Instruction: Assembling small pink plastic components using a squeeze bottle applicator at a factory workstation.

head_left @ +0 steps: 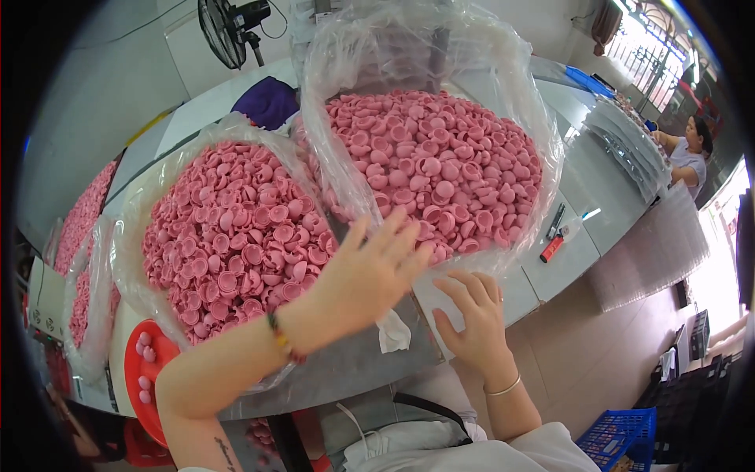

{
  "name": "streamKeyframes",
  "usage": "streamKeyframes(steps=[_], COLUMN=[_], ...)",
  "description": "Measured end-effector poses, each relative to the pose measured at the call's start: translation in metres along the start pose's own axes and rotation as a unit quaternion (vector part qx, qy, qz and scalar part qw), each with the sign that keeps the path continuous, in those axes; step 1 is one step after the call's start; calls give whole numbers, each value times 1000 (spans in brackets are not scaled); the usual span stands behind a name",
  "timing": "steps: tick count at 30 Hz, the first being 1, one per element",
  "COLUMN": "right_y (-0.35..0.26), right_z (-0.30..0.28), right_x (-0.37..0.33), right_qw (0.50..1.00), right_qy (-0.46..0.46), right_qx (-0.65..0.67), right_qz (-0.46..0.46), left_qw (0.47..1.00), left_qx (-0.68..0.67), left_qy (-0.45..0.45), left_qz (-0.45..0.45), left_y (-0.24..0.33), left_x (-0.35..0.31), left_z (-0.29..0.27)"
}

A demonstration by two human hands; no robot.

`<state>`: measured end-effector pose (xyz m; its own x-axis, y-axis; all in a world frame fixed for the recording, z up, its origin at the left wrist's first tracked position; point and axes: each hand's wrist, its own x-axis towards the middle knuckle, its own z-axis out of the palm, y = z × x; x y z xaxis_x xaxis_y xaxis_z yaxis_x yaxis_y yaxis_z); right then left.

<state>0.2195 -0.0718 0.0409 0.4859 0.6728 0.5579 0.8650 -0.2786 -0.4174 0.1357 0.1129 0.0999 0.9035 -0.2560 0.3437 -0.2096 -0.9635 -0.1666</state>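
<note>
My left hand (363,279), slightly blurred, reaches over the gap between two piles of pink hollow plastic half-shells, its fingers spread and nothing seen in them. My right hand (476,318) hovers by the table's near edge, thumb apart from loosely bent fingers; no object shows in it. The larger pile of half-shells (440,157) fills an open clear plastic bag (334,141) beyond my hands. To the left, another pile of half-shells (228,228) sits in a second clear bag (132,236). A scrap of white tissue (393,332) lies below my left hand.
A red tray (141,370) with several pink pieces sits at the near left. Right of the larger bag lie a red-handled tool (553,248) and a dark pen-like item (556,220). A purple cloth (267,102) and a fan (224,31) are behind. Another person (690,157) sits far right.
</note>
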Motion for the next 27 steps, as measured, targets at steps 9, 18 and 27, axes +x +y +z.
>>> streamKeyframes(steps=[9, 18, 27], right_y=[27, 32, 38], right_z=[-10, 0, -14], right_x=[-24, -26, -34], right_qw=[995, 999, 990], right_qy=[1, 35, 136], right_qx=[-94, -36, 21], right_qz=[38, 16, -12], left_qw=[996, 969, 979], left_qx=[55, 62, -71], left_qy=[-56, -202, -151], left_qz=[-38, -127, -117], left_y=[-72, -19, -3], left_x=[-19, -11, -47], left_z=[49, 37, 17])
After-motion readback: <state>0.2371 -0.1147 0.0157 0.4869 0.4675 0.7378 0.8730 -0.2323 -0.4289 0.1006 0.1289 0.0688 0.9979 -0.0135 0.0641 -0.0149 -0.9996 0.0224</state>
